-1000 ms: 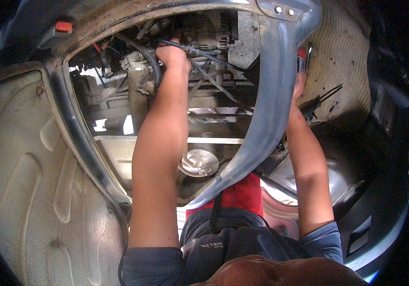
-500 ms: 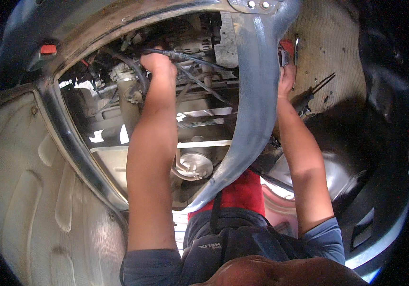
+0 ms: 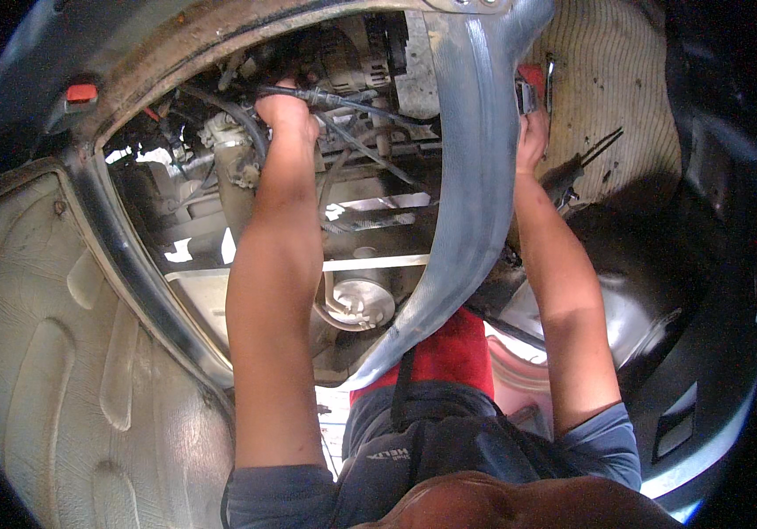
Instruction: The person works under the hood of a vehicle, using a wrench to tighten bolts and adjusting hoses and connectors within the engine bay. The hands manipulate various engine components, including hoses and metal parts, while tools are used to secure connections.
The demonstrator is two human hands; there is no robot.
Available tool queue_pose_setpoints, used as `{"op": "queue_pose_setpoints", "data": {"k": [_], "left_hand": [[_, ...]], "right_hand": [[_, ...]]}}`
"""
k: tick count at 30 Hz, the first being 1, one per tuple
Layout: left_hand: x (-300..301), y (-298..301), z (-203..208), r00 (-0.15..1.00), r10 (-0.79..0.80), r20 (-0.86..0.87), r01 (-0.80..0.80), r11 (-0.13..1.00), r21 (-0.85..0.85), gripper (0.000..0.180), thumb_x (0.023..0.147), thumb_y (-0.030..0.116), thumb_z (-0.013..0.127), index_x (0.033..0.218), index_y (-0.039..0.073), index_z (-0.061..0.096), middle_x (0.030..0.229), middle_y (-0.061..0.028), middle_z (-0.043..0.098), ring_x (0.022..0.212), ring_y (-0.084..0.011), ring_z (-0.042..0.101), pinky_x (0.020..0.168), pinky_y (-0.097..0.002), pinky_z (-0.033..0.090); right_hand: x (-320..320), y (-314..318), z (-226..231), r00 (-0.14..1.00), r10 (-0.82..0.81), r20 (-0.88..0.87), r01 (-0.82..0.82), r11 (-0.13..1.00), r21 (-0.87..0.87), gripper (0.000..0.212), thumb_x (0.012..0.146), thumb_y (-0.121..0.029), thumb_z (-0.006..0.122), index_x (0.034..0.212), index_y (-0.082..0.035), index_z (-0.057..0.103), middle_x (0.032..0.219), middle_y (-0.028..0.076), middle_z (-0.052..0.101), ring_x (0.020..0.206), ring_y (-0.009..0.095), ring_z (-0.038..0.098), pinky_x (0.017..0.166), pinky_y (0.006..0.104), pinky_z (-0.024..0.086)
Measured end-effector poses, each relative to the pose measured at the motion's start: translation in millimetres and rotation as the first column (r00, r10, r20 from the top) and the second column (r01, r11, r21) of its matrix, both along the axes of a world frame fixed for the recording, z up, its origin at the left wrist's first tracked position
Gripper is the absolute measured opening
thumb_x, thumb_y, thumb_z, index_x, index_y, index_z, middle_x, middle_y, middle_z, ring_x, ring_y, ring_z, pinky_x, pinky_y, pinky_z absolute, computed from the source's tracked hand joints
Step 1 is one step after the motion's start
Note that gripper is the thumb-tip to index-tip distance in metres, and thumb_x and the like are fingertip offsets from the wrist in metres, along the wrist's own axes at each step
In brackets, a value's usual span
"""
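Note:
Deep in the engine opening, my left hand [image 3: 283, 111] is closed beside a black cable with a ribbed sleeve [image 3: 317, 97]. Its fingertips are hidden, so what they grip does not show. A metal cylinder [image 3: 236, 172] stands just left of that wrist. Beyond the blue-grey panel [image 3: 475, 141], my right hand [image 3: 533, 141] is curled at a small silver block-shaped piece [image 3: 527, 97]. The panel edge covers part of this hand, and I cannot make out what it holds. A red thing [image 3: 531, 74] lies behind the silver piece.
A wrench-like metal tool [image 3: 549, 79] and pliers with long thin jaws [image 3: 586, 167] lie on the ribbed mat [image 3: 616, 88]. A padded pale panel [image 3: 35, 300] slopes along the left. The opening's metal rim [image 3: 145, 256] curves around the engine parts. A round metal cap [image 3: 361, 304] sits lower down.
The view has shifted slightly. My left hand stays by the cable and my right hand by the silver piece, its fingers a little differently placed.

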State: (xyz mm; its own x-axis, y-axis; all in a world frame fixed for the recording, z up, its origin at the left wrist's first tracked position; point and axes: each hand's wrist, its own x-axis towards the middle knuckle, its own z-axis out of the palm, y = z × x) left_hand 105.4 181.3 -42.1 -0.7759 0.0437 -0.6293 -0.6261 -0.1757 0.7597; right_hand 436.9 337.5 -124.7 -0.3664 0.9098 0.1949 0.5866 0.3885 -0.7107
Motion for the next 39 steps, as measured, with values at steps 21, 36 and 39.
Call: {"op": "queue_pose_setpoints", "data": {"k": [21,36,39], "left_hand": [[23,-66,64,0.582,-0.81,-0.079,0.544,0.459,-0.703,0.033,0.087,0.013,0.068,0.115,-0.004,0.064,0.104,-0.0117,0.071,0.092,-0.0188,0.064,0.083,-0.0303,0.049],[5,-142,105,0.707,-0.631,0.32,0.675,0.468,-0.57,0.06,0.088,0.049,0.068,0.118,-0.001,0.06,0.09,-0.0104,0.062,0.07,-0.0204,0.063,0.059,-0.0317,0.057],[-19,-175,60,0.805,-0.519,0.287,0.581,0.595,-0.555,0.05,0.091,0.049,0.063,0.111,0.004,0.059,0.075,-0.0029,0.05,0.062,-0.0166,0.054,0.057,-0.0373,0.058]], "right_hand": [[-6,0,-2,0.998,-0.015,-0.062,0.022,0.992,0.124,0.032,0.089,-0.02,0.047,0.106,0.001,0.064,0.105,0.022,0.064,0.102,0.042,0.055,0.094,0.048,0.042],[6,-32,55,0.992,-0.12,-0.021,0.099,0.896,-0.432,0.053,0.096,-0.031,0.054,0.14,-0.003,0.046,0.13,0.022,0.059,0.121,0.037,0.056,0.104,0.0423,0.043],[19,-91,141,0.958,-0.183,-0.218,0.015,0.796,-0.604,0.036,0.096,-0.021,0.058,0.124,0.002,0.058,0.114,0.017,0.067,0.106,0.025,0.063,0.092,0.036,0.05]]}}
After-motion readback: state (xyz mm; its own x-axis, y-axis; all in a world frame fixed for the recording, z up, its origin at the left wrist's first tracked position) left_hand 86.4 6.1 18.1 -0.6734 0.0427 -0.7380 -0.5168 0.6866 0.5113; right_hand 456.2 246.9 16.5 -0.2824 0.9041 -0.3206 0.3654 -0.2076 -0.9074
